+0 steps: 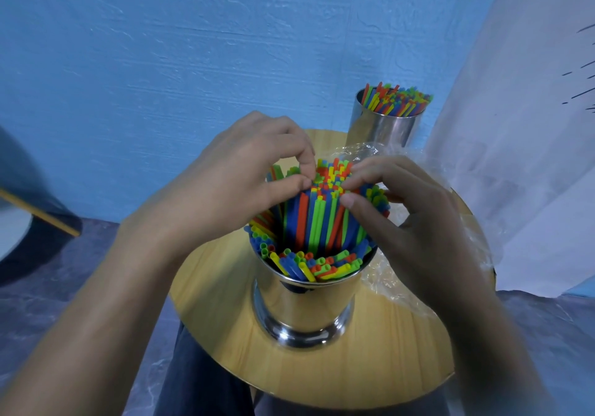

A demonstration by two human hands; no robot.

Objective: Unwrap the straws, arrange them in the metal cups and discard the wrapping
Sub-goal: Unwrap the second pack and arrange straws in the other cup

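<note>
- my left hand [244,171] and right hand [415,222] both have fingers [363,171] clamped on the straws [318,219]
- straws stand in the near cup [306,306] on the tabletop [222,312]
- wrap [383,153] lies by the far cup [383,129]

under the left hand [244,171] and the right hand [409,216] lies a round wooden table [219,319], pale yellow with a straight grain. beyond both hands stands a blue wall [161,45] with a rough, brushed surface. past the right hand hangs a white sheet [515,126] (a few dark marks sit near its upper part). well out from the left hand is a dark rounded thing [48,242] crossed by a yellow strip [38,212]; what it is cannot be told. nearer than the hands, grey marbled floor [64,303] and dark trouser legs [199,383] show round the table.
</note>
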